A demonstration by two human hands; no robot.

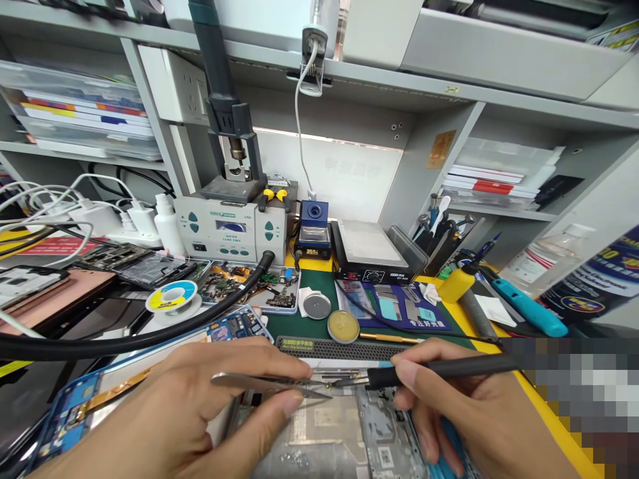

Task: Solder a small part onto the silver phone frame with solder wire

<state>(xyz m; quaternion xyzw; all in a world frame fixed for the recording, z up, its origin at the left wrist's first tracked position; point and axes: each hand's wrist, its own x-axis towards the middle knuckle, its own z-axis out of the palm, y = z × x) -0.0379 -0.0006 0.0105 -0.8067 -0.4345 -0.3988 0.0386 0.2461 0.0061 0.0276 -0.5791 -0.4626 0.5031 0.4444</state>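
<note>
An opened phone [344,432] with bare circuit boards lies at the near edge of the bench. My left hand [200,412] is closed on metal tweezers [264,384] whose tips point right onto the phone's upper part. My right hand [479,419] is closed on a black soldering iron [439,370], held like a pen, its tip meeting the tweezer tips at about the phone's top edge.
A thick black hose [150,336] crosses the left side. Behind stand a hot-air station [227,229], a blue soldering unit [313,233], a black heating plate [372,253], a solder reel [173,296], a flux tin [343,326], a parts tray [249,283] and a yellow bottle [456,283].
</note>
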